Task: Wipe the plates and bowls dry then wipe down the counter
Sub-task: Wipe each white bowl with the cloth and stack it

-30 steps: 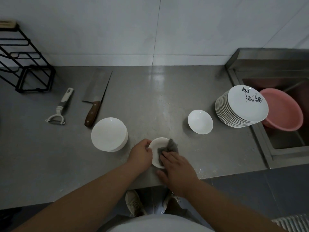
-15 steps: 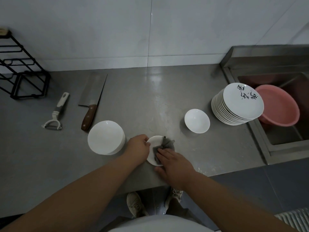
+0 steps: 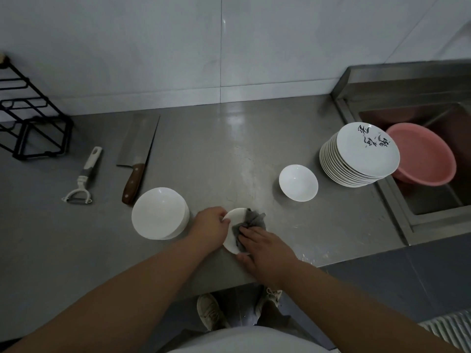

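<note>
Noted left to right: black wire rack (image 3: 33,123), peeler (image 3: 82,178) and cleaver (image 3: 137,154) lying idle on the steel counter (image 3: 229,149). Stack of white bowls (image 3: 159,212) just beside the left hand (image 3: 210,229), fingers curled over the rim of a small white dish (image 3: 233,225) near the front edge. Right hand (image 3: 265,248) on the grey cloth (image 3: 251,221), fingers together, pressing it into the dish. Advised: steady the rim, turn the dish, sweep the whole surface. Further right, single bowl (image 3: 298,182), plate stack (image 3: 359,155), pink basin (image 3: 423,156) in the sink (image 3: 413,222). Counter streaked; white tiled wall behind; light dim.
</note>
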Available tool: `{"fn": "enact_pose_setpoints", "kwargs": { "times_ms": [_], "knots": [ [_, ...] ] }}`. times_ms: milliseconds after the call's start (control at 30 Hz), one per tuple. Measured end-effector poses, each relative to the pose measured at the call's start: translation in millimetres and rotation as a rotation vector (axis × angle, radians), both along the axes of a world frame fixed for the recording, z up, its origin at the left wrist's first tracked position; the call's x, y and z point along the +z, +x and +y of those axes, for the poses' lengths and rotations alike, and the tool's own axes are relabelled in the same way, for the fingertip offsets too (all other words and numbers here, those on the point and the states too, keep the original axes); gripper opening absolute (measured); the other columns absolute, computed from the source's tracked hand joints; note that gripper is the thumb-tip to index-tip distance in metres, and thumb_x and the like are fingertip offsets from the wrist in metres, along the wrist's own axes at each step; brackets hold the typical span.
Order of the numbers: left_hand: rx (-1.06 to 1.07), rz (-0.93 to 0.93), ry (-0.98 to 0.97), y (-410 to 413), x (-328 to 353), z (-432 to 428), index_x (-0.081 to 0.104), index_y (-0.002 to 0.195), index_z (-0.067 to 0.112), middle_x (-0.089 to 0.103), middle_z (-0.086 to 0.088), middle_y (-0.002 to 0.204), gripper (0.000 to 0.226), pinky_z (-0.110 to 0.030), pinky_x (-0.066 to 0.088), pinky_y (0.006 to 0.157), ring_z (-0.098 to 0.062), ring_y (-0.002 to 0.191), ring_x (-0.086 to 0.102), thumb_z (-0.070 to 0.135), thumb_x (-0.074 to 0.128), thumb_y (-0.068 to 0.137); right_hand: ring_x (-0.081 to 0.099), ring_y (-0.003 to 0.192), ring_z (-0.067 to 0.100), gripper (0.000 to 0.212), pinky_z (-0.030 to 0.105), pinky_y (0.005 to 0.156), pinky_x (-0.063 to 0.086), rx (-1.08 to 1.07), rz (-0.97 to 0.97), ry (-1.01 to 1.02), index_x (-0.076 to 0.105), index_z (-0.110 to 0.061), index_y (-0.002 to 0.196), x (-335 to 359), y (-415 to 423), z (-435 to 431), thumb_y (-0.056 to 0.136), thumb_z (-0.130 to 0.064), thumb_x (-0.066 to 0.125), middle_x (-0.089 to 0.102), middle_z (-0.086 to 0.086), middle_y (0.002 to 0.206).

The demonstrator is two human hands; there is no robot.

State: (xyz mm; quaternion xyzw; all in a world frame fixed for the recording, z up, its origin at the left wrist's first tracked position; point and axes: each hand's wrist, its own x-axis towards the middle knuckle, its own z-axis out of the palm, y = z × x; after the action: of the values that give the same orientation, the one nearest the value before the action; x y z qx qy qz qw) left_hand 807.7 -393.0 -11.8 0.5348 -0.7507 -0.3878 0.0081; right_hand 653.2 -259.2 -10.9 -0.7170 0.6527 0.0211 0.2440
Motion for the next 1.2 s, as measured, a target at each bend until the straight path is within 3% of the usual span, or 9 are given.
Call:
{"fn": "enact_pose_setpoints", "kwargs": {
  "times_ms": [133,267,433,567,633,733,900,1100,1200],
  "knots": [
    [0.366,0.11,0.243,0.8,-11.6,30.8,0.065,0.091,0.021,0.07,-0.006,0.096,0.004,-0.047,0.061,0.083,-0.026,0.088,0.068,0.022,0.063,0.095,0.038,0.149,0.026,0.075,0.033,0.125,0.021,-0.13,-0.015,-0.056,0.047,-0.01,0.154,-1.8,15.7,7.2,0.102,-0.062,0.031,0.044,0.008,0.161],
    [0.149,0.03,0.22,7.7,-9.0,22.5,0.058,0.101,0.022,0.069,-0.002,0.098,0.01,-0.039,0.058,0.079,-0.022,0.087,0.067,0.029,0.064,0.095,0.031,0.153,0.025,0.072,0.027,0.124,0.004,-0.089,-0.033,-0.066,0.038,-0.012,0.159,4.1,11.3,8.1,0.105,-0.059,0.037,0.036,0.007,0.166],
    [-0.009,-0.009,-0.022,-6.8,9.7,-13.8,0.069,0.11,0.026,0.067,0.004,0.098,0.015,-0.028,0.045,0.08,-0.019,0.095,0.062,0.031,0.066,0.096,0.03,0.153,0.021,0.071,0.036,0.128,0.021,0.008,-0.013,-0.046,0.043,-0.017,0.157,1.6,-1.4,0.3,0.102,-0.062,0.034,0.038,0.001,0.165],
    [0.108,-0.066,0.096,-14.0,7.3,-2.4,0.065,0.091,0.02,0.068,-0.004,0.097,0.005,-0.03,0.051,0.079,-0.028,0.095,0.067,0.021,0.065,0.095,0.039,0.148,0.026,0.072,0.037,0.126,0.026,-0.082,-0.018,-0.066,0.051,-0.011,0.152,-4.0,3.1,2.3,0.101,-0.06,0.035,0.046,0.007,0.16],
    [0.26,-0.006,0.285,-11.7,4.2,12.6,0.066,0.101,0.009,0.069,-0.014,0.102,0.007,-0.039,0.062,0.072,-0.034,0.09,0.071,0.012,0.063,0.095,0.044,0.143,0.031,0.075,0.042,0.123,0.032,-0.149,-0.01,-0.069,0.053,-0.006,0.149,-9.4,9.5,6.3,0.101,-0.06,0.034,0.049,0.012,0.157],
    [0.182,-0.023,0.38,-6.8,5.7,20.3,0.065,0.114,0.004,0.072,-0.017,0.102,0.022,-0.042,0.065,0.071,-0.034,0.089,0.074,0.006,0.059,0.093,0.041,0.145,0.032,0.08,0.047,0.12,0.034,-0.2,-0.021,-0.045,0.047,-0.006,0.153,-14.5,17.2,10.1,0.102,-0.063,0.025,0.045,0.012,0.159],
    [-0.034,-0.116,0.073,-12.2,13.1,-1.9,0.065,0.101,0.02,0.067,-0.004,0.102,0.01,-0.03,0.045,0.076,-0.027,0.096,0.063,0.022,0.059,0.095,0.044,0.143,0.031,0.069,0.048,0.116,0.04,-0.167,-0.014,-0.092,0.052,-0.01,0.15,-9.6,17.7,5.6,0.104,-0.053,0.025,0.048,0.01,0.158],
    [0.345,0.044,0.288,-10.2,-0.7,14.5,0.058,0.083,0.017,0.063,-0.01,0.087,0.002,-0.054,0.062,0.073,-0.037,0.083,0.066,0.016,0.059,0.084,0.059,0.106,0.025,0.046,0.042,0.097,0.049,-0.293,-0.237,-0.162,0.065,-0.013,0.126,-6.8,28.8,5.9,0.104,-0.041,0.036,0.068,0.007,0.122],
    [0.418,0.108,0.3,-12.5,13.1,23.2,0.057,0.086,0.017,0.063,-0.011,0.09,0.005,-0.05,0.062,0.069,-0.034,0.084,0.065,0.014,0.06,0.087,0.056,0.094,0.019,0.04,0.037,0.089,0.047,-0.437,-0.408,-0.138,0.07,-0.017,0.107,9.5,29.3,1.9,0.103,-0.041,0.038,0.069,0.002,0.104]
  ]
}}
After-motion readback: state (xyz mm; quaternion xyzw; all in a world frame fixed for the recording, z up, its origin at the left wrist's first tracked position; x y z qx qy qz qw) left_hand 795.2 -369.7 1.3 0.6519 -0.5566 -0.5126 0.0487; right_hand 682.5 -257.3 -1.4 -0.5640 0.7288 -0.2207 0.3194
